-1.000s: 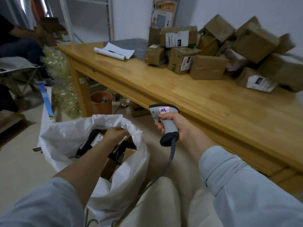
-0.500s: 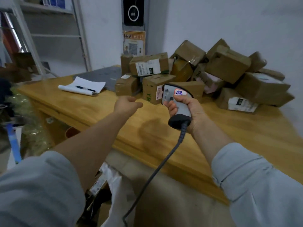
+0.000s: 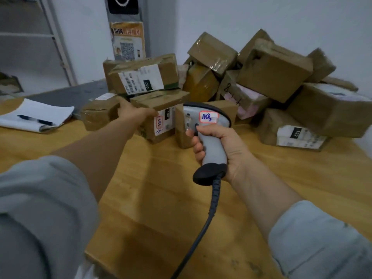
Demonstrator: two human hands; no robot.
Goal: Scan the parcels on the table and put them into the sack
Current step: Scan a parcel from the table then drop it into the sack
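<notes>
Wooden and pale yellow-brown, the long table point(image 3: 161, 198) fills most of the view, its near edge at the bottom. Across its far side, against the white wall, lies a heap of brown cardboard parcels wrapped in clear tape point(image 3: 273, 71), some tilted and stacked on each other. At the heap's right end a low parcel with a white label marked 122 point(image 3: 298, 135) rests flat on the wood. At the left end a long parcel with a white label marked 060 point(image 3: 141, 77) sits on top of two lower boxes.

One of these is the small brown parcel with a red-edged sticker on its front point(image 3: 161, 101). It stands on the table touching a plain brown box point(image 3: 227, 109) to its right. A dark grey mat point(image 3: 66, 91) lies behind, towards the left. Nearer the left edge lies an open white notebook point(image 3: 40, 113) with a dark pen point(image 3: 35, 120) on it.

The grey handheld barcode scanner point(image 3: 211, 143) is upright above the table's middle, well short of the heap. Its black coiled cable point(image 3: 211, 214) drops past the near edge. The right hand point(image 3: 227, 150) grasps the scanner's handle, fingers wrapped round it and forefinger at the trigger.

The left hand point(image 3: 134, 115) is at the stickered parcel's upper left corner, thumb raised apart and fingers stretched forward to the front edge, not curled. Blur hides how firmly it touches. A red-edged sticker with blue writing point(image 3: 208, 117) sits on the scanner's head.
</notes>
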